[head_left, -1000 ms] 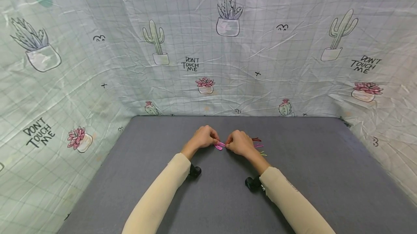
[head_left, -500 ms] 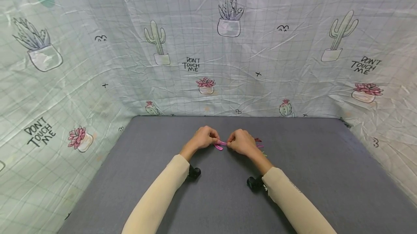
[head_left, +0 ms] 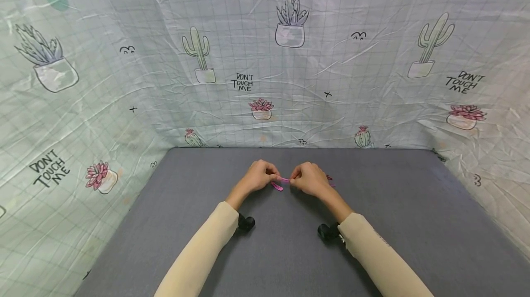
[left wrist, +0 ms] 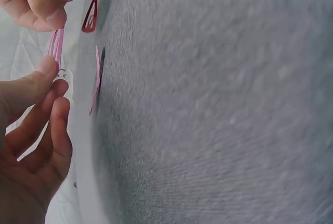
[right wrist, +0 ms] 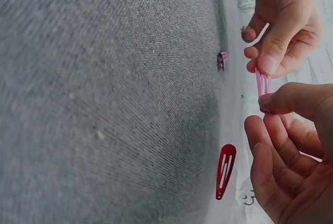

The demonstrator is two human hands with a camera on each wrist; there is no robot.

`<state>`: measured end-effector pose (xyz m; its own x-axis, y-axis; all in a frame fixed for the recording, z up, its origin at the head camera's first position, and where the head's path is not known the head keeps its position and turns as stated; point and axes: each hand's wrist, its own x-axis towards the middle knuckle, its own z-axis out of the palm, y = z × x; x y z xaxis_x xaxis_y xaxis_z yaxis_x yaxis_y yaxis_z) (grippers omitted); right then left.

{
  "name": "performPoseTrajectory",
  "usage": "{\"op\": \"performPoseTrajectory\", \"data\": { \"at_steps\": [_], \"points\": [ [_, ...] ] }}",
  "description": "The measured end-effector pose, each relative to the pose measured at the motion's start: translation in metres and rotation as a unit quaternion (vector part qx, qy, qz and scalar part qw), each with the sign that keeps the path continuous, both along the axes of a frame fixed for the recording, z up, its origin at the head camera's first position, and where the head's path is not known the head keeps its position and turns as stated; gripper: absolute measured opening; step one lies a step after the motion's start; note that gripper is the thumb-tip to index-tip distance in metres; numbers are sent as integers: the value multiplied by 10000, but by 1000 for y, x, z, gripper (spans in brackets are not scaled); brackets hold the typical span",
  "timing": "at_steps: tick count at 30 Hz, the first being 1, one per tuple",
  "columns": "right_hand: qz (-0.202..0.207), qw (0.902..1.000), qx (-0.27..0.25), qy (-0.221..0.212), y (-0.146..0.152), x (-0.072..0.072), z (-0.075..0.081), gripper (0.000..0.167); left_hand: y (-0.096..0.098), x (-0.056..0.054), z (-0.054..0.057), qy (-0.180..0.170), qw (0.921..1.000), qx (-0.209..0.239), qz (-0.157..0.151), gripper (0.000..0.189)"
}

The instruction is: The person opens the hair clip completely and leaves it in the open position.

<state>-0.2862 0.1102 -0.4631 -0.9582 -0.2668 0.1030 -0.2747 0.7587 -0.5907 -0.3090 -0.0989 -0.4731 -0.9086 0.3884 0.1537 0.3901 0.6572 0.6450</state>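
Observation:
A pink snap hair clip point(head_left: 284, 180) is stretched between both hands above the grey table. My left hand point(head_left: 257, 175) pinches one end between thumb and fingertips, and my right hand point(head_left: 308, 179) pinches the other. In the right wrist view the slotted middle of this clip point(right wrist: 264, 82) shows between the two thumbs. A second pink hair clip point(head_left: 277, 187) lies on the table just under the left fingertips; the left wrist view shows this clip point(left wrist: 97, 81) edge-on.
Red hair clips, one of them a slotted red clip point(right wrist: 225, 172), lie on the table beyond the right hand, partly hidden by it in the head view. Part of another pink clip point(head_left: 332, 185) peeks out there. A printed cactus curtain point(head_left: 232, 117) borders the grey table point(head_left: 273, 260).
My right hand has shifted slightly right and the held clip has turned closer to level. The yellow-green clip seen earlier beside the right wrist is now hidden behind it.

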Motion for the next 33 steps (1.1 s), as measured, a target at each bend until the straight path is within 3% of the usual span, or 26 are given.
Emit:
{"op": "performPoseTrajectory", "data": {
  "at_steps": [13,25,33],
  "points": [
    [304,9973,235,628,12,19,11,6,3,22,4,162,9987,474,-31,8],
    [772,9918,20,1017,26,38,13,6,10,51,5,199,9966,792,-73,9],
    [894,9903,-267,1034,35,53,10,8,14,66,4,305,9955,880,-194,9]
  ]
}}
